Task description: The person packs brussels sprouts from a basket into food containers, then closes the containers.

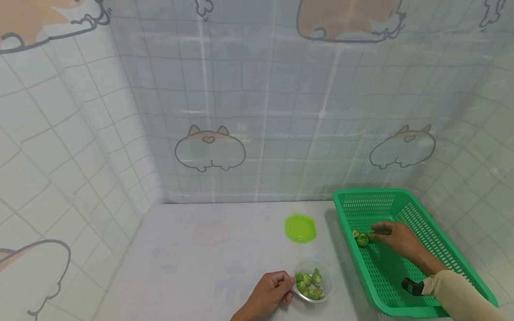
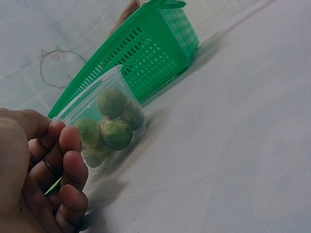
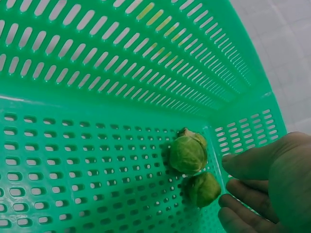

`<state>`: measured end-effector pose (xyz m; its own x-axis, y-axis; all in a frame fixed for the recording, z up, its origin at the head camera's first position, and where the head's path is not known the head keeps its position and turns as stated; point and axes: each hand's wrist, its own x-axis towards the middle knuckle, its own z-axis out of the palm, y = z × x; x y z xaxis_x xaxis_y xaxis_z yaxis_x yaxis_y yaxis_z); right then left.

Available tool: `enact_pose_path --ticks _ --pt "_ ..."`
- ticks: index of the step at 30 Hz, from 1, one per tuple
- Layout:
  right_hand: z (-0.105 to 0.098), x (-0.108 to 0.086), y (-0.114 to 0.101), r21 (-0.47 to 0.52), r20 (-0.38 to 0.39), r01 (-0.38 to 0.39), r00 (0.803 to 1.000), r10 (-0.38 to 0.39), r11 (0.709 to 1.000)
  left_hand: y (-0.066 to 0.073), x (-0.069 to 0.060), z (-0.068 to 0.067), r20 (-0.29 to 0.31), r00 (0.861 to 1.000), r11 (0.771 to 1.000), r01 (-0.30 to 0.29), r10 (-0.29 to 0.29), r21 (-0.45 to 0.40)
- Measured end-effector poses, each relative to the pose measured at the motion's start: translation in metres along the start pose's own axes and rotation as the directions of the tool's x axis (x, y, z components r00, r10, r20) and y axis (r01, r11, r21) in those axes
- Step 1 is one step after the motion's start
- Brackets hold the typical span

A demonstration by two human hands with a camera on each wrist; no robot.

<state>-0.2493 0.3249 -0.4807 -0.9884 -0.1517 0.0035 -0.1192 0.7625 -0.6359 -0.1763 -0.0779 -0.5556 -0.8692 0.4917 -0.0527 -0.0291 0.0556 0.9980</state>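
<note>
My left hand (image 1: 268,293) pinches the rim of a clear plastic tub (image 2: 130,80) between thumb and index finger, the other fingers loosely curled beneath. Several Brussels sprouts (image 2: 115,135) lie inside the tub, which stands on the table. Over on the right, my right hand (image 1: 398,240) reaches down into a green plastic basket (image 1: 451,247). Its thumb and fingers are apart, just beside a small group of Brussels sprouts (image 3: 188,154) on the basket floor. In the right wrist view, nothing is between the fingers, and the nearest sprout (image 3: 205,189) is close to the fingertips.
A bright green lid (image 1: 300,228) lies flat on the white table (image 1: 193,270), behind the tub and left of the basket. Sheets printed with cartoon dogs (image 1: 210,151) hang behind and on both sides. The right wrist carries a small black device (image 1: 412,286).
</note>
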Motion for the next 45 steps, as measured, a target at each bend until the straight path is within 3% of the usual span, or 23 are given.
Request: enact_pose_path --ticks 12,45 --pt "0.004 0.008 0.006 -0.030 0.042 0.001 0.999 0.000 1.000 -0.002 0.000 -0.001 0.003 1.000 1.000 -0.016 0.016 -0.009" --pt "0.014 0.012 0.011 -0.117 0.004 0.017 1.000 -0.016 0.993 -0.003 0.002 -0.001 -0.002 1.000 0.999 -0.012 0.012 0.045"
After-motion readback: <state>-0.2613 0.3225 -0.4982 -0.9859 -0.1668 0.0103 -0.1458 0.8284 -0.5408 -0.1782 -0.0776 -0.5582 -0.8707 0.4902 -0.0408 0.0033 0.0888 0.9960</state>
